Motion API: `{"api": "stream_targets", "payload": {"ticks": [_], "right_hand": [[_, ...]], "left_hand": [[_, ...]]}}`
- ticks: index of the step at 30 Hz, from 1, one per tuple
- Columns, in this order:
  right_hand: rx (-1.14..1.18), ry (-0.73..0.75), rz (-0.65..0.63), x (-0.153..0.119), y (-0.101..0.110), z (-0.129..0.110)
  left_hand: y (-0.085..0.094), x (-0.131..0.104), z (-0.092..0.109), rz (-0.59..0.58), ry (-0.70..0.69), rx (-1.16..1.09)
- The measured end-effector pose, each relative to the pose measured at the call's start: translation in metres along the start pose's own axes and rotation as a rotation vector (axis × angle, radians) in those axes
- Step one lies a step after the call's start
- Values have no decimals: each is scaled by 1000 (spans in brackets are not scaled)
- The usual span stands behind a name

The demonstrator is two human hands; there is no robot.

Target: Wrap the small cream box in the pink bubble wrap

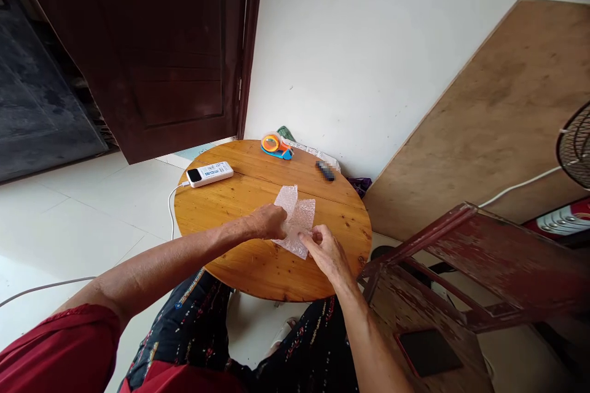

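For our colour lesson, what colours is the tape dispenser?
Orange and blue tape dispenser, clearest in head view.

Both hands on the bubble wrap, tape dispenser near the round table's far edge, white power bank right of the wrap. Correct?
No, wrong side: head view shows the white power bank left of the bubble wrap. Rest stands: left hand and right hand on it, tape dispenser near the round table's far edge.
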State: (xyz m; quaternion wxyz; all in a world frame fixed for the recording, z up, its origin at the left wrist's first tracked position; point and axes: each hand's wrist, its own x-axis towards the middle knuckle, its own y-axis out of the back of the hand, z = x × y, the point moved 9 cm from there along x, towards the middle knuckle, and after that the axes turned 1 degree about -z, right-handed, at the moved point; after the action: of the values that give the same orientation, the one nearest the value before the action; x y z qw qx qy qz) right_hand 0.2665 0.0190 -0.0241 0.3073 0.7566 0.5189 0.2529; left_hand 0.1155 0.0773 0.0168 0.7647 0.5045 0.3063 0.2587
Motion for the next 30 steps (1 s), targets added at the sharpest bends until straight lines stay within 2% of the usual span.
{"api": "stream_targets", "payload": {"ticks": [3,10,17,21,25,28,30], "right_hand": [[77,-25,23,3,-9,1],[405,74,143,5,-12,-18],[624,35,62,13,-28,-37],[579,23,15,15,-36,-44],[494,62,-150,10,-42,-51],[423,137,-248,4,-42,-56],[303,214,-263,0,-41,-63]], "left_hand": [[1,-2,1,-7,11,14],[-1,3,3,2,18,24],[-2,13,4,-27,-9,-19],[-2,7,6,-22,-48,-45],[-3,-1,1,-93,-80,-230],[-8,-4,-11,-169,-36,-528],[-11,-5,-18,-150,6,-742]]}}
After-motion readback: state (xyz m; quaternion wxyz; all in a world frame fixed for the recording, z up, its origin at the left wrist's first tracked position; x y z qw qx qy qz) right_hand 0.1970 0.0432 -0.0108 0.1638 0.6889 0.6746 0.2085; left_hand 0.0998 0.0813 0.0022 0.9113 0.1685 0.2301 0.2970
